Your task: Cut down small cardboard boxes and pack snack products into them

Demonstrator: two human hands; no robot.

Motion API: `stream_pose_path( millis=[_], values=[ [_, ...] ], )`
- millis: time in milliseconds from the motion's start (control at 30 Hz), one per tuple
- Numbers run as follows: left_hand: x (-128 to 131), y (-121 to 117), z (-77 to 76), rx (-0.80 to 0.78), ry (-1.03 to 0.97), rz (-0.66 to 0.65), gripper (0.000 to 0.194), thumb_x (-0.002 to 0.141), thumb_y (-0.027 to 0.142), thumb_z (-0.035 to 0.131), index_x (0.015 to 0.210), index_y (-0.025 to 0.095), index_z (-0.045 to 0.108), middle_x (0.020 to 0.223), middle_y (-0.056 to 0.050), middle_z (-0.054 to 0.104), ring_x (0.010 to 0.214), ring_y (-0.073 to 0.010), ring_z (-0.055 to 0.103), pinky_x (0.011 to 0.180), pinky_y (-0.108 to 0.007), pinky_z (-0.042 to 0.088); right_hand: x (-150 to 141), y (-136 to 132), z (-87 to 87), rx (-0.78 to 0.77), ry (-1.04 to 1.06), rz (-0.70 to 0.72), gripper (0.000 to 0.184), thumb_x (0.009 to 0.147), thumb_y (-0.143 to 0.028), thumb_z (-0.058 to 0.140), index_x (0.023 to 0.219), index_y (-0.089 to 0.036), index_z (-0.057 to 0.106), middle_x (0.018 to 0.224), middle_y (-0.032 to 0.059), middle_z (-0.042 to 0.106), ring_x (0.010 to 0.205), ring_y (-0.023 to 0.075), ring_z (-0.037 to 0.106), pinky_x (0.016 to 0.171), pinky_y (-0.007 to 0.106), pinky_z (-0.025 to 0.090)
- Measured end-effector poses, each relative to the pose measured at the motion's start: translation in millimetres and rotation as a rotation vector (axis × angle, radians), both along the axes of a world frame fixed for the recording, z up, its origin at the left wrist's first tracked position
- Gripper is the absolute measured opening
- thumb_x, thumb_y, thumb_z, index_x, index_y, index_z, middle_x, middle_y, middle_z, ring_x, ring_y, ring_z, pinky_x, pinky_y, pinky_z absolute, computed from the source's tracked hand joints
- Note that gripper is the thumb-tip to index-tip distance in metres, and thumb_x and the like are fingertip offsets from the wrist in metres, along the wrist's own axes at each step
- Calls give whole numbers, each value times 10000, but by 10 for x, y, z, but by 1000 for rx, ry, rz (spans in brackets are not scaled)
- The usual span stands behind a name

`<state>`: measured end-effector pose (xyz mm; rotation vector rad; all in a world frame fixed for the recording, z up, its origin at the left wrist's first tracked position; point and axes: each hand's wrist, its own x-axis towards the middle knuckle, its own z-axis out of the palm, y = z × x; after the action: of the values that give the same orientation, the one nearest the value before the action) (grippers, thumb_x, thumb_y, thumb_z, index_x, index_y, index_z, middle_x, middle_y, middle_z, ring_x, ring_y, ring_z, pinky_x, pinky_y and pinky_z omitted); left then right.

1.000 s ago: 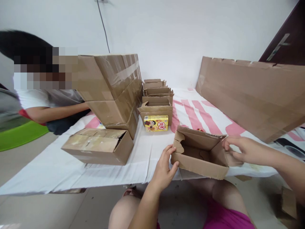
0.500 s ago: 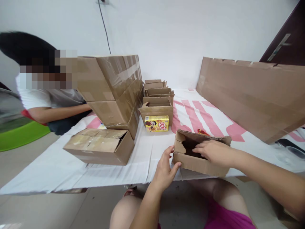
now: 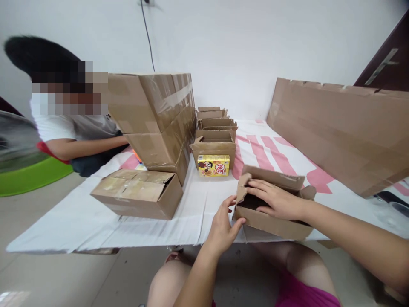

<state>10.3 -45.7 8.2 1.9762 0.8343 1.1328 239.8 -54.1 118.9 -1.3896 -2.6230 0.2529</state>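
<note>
A small open cardboard box [image 3: 275, 224] lies at the table's front edge before me, its torn far flap standing up. My left hand [image 3: 225, 224] holds its left end, thumb on the near wall and fingers round the corner. Over the opening, my right hand [image 3: 275, 198] is open, palm down, its stretched fingers touching the left end flap. The inside of the box is mostly dark and partly hidden by that hand. Beyond it stands a yellow snack box [image 3: 214, 166] with a cartoon figure, in front of a row of open cardboard boxes [image 3: 213, 147].
A closed, taped carton [image 3: 137, 194] lies at left, before a tall stack of taped cartons [image 3: 159, 106]. A large cardboard panel [image 3: 338, 132] stands at right. Another person [image 3: 76, 128] sits at left behind the stack. White cloth with pink patches [image 3: 153, 234] covers the table.
My right hand has moved up and left from inside the box to its left end flap. The far flap now stands higher, and the red item behind it is hidden. My left hand keeps its hold.
</note>
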Motion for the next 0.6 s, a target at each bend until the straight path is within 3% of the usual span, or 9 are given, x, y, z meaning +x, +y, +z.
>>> stream_pose_path(
  millis=[100, 167, 333, 367, 500, 600],
  values=[
    [29, -4, -42, 18, -20, 34, 628, 858, 288, 661, 1385, 247, 323, 1292, -128, 563, 1127, -252, 607, 879, -405, 522, -48, 48, -7, 32, -36, 56, 739, 851, -283, 664, 1518, -211, 353, 1626, 120, 226, 1503, 276, 179, 1205, 506, 258],
    [38, -4, -77, 24, -23, 52, 683, 844, 300, 676, 1402, 243, 286, 1243, -122, 586, 1061, -239, 622, 858, -398, 525, -88, 98, 7, -11, -57, 107, 758, 869, -295, 636, 1542, -226, 296, 1631, 86, 217, 1515, 256, 121, 1223, 506, 205],
    [8, 18, -142, 38, -55, 85, 959, 858, 288, 667, 1514, 271, -32, 1207, -102, 622, 948, -199, 638, 851, -395, 529, -158, 199, 48, -135, -36, 132, 747, 896, -281, 567, 1562, -229, 234, 1632, 59, 214, 1502, 224, 190, 1229, 452, 213],
    [0, 27, -140, 54, -53, 89, 957, 861, 287, 666, 1521, 274, -27, 1191, -96, 631, 934, -196, 640, 849, -395, 531, -166, 210, 50, -140, -28, 136, 742, 896, -285, 564, 1561, -230, 239, 1634, 55, 212, 1501, 221, 195, 1229, 443, 216],
    [-21, 61, -82, 143, -27, 63, 620, 846, 301, 692, 1399, 266, 414, 1199, -101, 643, 990, -223, 644, 827, -372, 545, -190, 191, 54, -116, -51, 141, 751, 880, -281, 579, 1557, -243, 254, 1637, 40, 206, 1490, 240, 235, 1212, 438, 262],
    [-63, 97, -49, 169, -42, 163, 511, 814, 286, 729, 1287, 246, 540, 1116, -81, 674, 865, -191, 646, 790, -347, 556, -166, 101, 103, -89, -137, 100, 675, 893, -291, 576, 1525, -271, 343, 1626, 41, 239, 1410, 272, 405, 1132, 427, 393]
  ],
)
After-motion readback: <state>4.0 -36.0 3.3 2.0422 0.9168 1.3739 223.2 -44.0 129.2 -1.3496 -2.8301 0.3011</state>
